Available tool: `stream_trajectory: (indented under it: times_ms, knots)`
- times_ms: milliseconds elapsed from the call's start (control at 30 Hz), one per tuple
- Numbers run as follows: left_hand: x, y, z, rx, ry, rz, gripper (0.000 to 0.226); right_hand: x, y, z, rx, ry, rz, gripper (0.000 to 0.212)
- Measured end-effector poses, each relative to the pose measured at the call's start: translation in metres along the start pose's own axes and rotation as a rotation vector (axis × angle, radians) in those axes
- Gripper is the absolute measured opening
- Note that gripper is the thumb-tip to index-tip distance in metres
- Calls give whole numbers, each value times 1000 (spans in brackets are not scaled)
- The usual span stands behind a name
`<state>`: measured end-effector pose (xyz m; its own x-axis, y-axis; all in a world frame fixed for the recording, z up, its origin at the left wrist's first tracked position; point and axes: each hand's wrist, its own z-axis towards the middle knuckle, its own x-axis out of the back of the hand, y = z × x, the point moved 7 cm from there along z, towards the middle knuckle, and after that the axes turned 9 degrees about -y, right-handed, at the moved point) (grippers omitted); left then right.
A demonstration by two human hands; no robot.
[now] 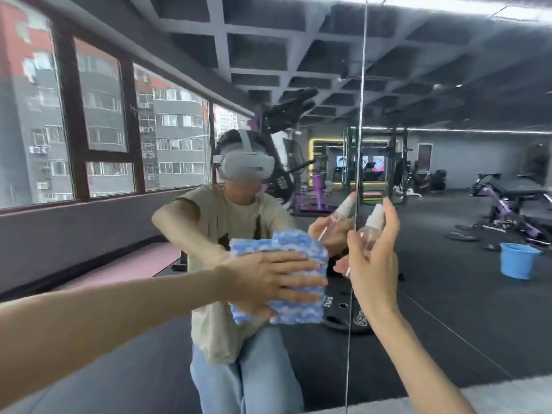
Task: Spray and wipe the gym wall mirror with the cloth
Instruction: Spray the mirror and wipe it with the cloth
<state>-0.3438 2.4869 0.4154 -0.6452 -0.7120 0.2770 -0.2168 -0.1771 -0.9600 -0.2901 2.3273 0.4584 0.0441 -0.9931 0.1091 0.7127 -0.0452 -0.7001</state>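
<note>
Head camera shows the left hand spread flat, fingers straight, pressing a folded blue-and-white cloth against the mirror. Just to its right, the right hand is curled round a small clear spray bottle, its white nozzle up and close to the glass, beside the vertical seam between two mirror panels. The cloth lies left of that seam, over the chest of the person's reflection. Farther right, a blue bucket appears reflected on the dark gym floor, well apart from both hands.
</note>
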Motion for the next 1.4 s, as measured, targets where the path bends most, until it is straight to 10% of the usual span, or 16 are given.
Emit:
stream_trajectory:
  times_ms: [233, 1067, 1267, 1400]
  knots:
    - [34, -127, -73, 1007, 267, -163, 55, -22, 48, -75, -71, -183, -215, 68]
    - [12, -62, -114, 1246, 311, -308, 55, -24, 43, -92, -6, -68, -146, 62]
    - [-10, 62, 23, 336, 45, -164, 68, 2, 46, -86, -33, -50, -207, 61]
    - [-24, 107, 21, 62, -61, -23, 80, 10, 47, -92, -23, -107, -269, 62]
